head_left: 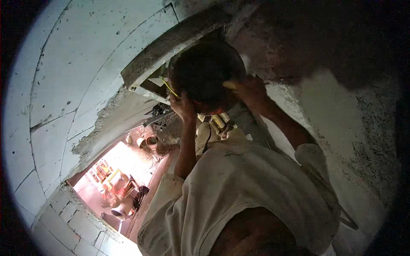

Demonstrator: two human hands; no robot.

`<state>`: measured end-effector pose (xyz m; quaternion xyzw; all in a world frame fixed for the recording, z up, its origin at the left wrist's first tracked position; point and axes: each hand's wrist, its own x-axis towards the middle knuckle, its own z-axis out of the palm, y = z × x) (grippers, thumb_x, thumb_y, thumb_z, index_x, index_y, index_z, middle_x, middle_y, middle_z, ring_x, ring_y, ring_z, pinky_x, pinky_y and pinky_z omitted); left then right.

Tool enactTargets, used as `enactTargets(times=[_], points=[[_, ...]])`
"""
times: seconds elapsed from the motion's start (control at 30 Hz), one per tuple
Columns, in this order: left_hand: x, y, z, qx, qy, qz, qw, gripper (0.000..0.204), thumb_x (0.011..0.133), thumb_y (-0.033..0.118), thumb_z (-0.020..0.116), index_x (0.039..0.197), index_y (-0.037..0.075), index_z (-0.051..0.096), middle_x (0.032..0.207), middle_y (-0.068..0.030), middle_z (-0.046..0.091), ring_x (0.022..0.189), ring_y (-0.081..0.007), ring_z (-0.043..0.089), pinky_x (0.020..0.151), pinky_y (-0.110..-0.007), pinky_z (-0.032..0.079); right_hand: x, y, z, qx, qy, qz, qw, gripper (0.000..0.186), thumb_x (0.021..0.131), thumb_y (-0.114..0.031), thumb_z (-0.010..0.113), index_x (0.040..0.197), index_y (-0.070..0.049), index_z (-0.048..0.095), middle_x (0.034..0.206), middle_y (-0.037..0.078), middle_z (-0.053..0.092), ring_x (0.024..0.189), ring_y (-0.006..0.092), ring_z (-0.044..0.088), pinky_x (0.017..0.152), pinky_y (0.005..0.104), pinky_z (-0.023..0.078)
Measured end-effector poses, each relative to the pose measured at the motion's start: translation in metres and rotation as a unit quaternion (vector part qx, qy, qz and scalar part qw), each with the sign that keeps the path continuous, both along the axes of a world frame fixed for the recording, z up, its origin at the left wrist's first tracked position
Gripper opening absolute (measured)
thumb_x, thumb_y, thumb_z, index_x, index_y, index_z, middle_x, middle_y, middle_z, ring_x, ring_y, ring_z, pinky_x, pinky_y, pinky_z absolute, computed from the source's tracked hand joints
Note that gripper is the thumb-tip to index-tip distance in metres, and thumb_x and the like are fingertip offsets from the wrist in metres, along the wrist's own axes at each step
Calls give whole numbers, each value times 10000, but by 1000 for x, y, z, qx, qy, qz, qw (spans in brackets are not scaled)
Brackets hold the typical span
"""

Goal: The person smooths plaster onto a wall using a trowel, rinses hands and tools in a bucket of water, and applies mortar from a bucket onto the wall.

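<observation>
A dark round basin (207, 70) is in front of me at the top middle, its inside too dark to make out. My left hand (183, 106) is closed on its near left rim. Over the basin's right side my right hand (252, 90) is closed around something with a short pale brown end (229, 85); the rest of that thing is hidden in the grip and shadow. A thin yellow-green cord (169, 87) runs beside the basin, just above my left hand.
A thick plank-like beam (166, 47) passes behind the basin. Pale block wall (81, 55) fills the left; rough, partly dark plaster (337, 111) covers the right. Far below, a bright opening (128, 166) shows scattered tools and containers. Buckets (147, 143) lie beside it.
</observation>
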<state>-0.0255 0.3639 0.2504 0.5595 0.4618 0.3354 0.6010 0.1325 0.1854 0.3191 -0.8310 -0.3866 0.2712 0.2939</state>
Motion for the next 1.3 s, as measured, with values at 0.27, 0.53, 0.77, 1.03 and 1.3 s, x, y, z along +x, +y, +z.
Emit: enactTargets(times=[0.27, 0.53, 0.77, 1.03, 1.3], points=[[-6, 3, 4, -90, -137, -8, 986, 310, 863, 96, 591, 1136, -48, 555, 994, -94, 626, 838, -175, 569, 785, -336, 464, -24, 25, -49, -128, -455, 134, 871, 412, 843, -117, 639, 1245, -190, 581, 840, 121, 612, 647, 224, 624, 475, 341, 471], [-16, 9, -18, -14, -75, -2, 997, 309, 872, 16, 534, 1178, -18, 550, 1053, -101, 607, 909, -174, 545, 803, -300, 447, 6, 25, 30, -64, -80, 56, 993, 487, 990, -462, 420, 952, -24, 629, 738, 177, 614, 705, 268, 629, 715, 441, 502], [-3, 30, -10, 47, -59, -40, 996, 312, 824, -19, 523, 1132, -44, 568, 1032, -100, 629, 882, -175, 558, 817, -297, 448, -59, 74, -10, -194, -468, 161, 847, 382, 844, -195, 614, 1181, -23, 562, 910, 170, 638, 821, 227, 645, 658, 420, 518], [-9, 22, -16, 57, -99, -57, 992, 353, 826, 34, 591, 1169, -45, 577, 1077, -112, 652, 897, -200, 602, 807, -317, 486, -3, 23, 32, -157, -269, 213, 926, 269, 870, -179, 578, 1106, -52, 592, 762, 138, 610, 685, 271, 633, 540, 419, 492], [14, -1, 20, 3, -99, -6, 995, 227, 813, 0, 565, 1040, -1, 564, 862, -22, 571, 705, -146, 489, 654, -324, 428, -26, 18, 22, -266, 81, -12, 960, 251, 927, -158, 523, 1142, -36, 564, 869, 175, 623, 760, 337, 634, 689, 462, 516]])
